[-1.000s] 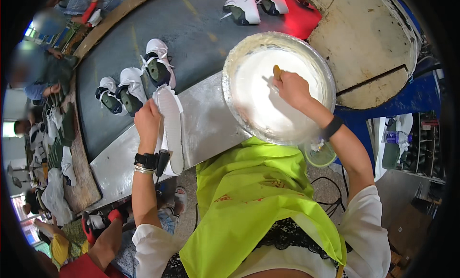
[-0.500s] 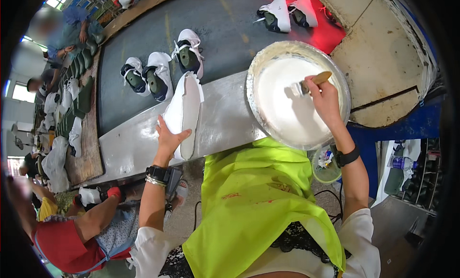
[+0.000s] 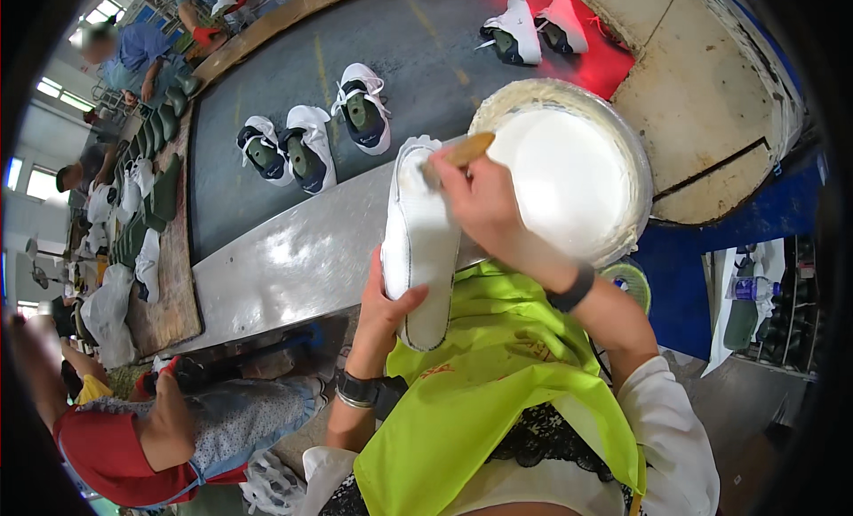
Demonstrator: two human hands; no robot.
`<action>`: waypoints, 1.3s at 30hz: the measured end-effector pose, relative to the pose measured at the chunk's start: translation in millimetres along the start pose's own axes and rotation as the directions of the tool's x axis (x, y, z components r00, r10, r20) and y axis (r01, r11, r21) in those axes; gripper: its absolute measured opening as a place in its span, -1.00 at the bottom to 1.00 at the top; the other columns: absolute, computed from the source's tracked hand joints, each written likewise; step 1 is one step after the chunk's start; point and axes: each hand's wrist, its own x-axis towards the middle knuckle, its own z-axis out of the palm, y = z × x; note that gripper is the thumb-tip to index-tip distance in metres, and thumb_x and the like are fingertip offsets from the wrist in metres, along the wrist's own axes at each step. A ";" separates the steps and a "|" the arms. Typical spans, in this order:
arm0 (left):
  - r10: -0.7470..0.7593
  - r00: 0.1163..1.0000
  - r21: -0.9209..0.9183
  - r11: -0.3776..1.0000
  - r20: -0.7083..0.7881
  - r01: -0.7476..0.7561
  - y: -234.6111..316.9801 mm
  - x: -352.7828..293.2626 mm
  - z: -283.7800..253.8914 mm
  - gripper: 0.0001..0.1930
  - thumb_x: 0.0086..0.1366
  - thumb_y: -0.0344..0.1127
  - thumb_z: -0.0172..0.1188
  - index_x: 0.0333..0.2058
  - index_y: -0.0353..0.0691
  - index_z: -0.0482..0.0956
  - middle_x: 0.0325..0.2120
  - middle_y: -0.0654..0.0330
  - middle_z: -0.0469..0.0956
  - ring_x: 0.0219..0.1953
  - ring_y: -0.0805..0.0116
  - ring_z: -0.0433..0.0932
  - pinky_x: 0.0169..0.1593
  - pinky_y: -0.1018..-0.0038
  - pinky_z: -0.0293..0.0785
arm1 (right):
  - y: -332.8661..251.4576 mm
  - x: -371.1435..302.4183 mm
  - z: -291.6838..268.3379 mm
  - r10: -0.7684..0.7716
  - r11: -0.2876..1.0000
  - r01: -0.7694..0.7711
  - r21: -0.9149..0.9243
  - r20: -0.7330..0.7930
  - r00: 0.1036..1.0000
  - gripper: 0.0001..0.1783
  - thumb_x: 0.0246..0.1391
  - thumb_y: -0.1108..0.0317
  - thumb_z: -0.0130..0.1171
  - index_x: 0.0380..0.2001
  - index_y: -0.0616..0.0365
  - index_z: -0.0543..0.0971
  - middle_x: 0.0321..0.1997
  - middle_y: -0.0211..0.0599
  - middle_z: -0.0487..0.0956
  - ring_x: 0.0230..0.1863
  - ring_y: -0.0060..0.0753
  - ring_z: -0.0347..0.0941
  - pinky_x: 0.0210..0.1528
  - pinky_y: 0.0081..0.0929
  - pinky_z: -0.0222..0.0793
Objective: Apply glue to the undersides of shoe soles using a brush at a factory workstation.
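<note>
My left hand [image 3: 380,313] is closed round the heel half of a white shoe upper [image 3: 425,249], thumb on its flat underside, which faces up. The toe end points away from me. My right hand [image 3: 490,200] grips a brush by its wooden handle [image 3: 471,149]. The brush head is at the underside near the toe, where wet white liquid shows; the bristles are mostly hidden and blurred. Right of the shoe upper stands a round metal basin [image 3: 633,147] holding white liquid [image 3: 569,183].
Several white shoes [image 3: 362,112] stand on the dark conveyor belt [image 3: 267,63] beyond a metal ledge [image 3: 275,276]. Two more sit near a red glow at the far right. A co-worker in red [image 3: 111,454] works at lower left. Shoes and green lasts [image 3: 160,196] line a wooden board.
My right hand has brought the brush left out of the basin onto the shoe upper. My left hand has moved the shoe upper right and nearer, turning its underside up. The belt's near shoes appear slightly shifted right.
</note>
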 end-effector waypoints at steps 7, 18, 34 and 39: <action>0.047 0.995 0.026 0.998 0.085 -0.049 0.6 -3.0 4.7 -0.08 0.05 -0.41 0.33 0.33 -0.20 -0.02 0.03 0.11 0.41 0.02 0.31 0.43 0.05 0.43 0.40 | 11.5 28.7 -9.7 0.122 0.958 -0.094 0.272 -0.088 0.989 -0.74 0.18 0.30 0.10 -0.30 0.34 0.58 -0.51 -0.05 0.59 -0.45 -0.25 0.56 -0.36 -0.42 0.41; 0.009 1.000 -0.032 0.999 0.002 -0.009 28.4 -7.2 7.2 -0.13 0.07 -0.42 0.31 0.32 -0.20 0.01 0.03 0.09 0.42 0.01 0.31 0.43 0.06 0.44 0.39 | 31.9 -38.6 -44.7 0.187 0.965 -0.210 -0.157 -0.149 0.971 -0.71 0.21 0.28 0.12 -0.24 0.36 0.59 -0.46 -0.23 0.60 -0.47 -0.52 0.50 -0.39 -0.54 0.40; 0.042 0.998 0.065 0.997 0.048 -0.046 38.2 32.4 36.5 -0.14 0.05 -0.41 0.31 0.31 -0.23 0.05 0.05 0.07 0.40 0.02 0.31 0.43 0.06 0.42 0.39 | 37.6 15.5 -91.5 -0.063 0.997 0.073 0.027 -0.276 0.959 -0.76 0.15 0.31 0.12 -0.32 0.31 0.59 -0.41 -0.05 0.60 -0.38 -0.05 0.55 -0.26 -0.33 0.44; 0.074 0.996 0.045 0.996 0.059 -0.077 33.4 30.2 38.8 -0.17 0.03 -0.37 0.33 0.27 -0.17 0.11 0.00 0.10 0.44 -0.02 0.32 0.46 0.03 0.41 0.42 | 23.8 6.7 -65.4 -0.222 0.974 0.212 -0.076 -0.175 0.959 -0.83 0.17 0.41 0.09 -0.22 0.22 0.60 -0.20 -0.15 0.59 -0.17 -0.27 0.55 -0.12 -0.48 0.43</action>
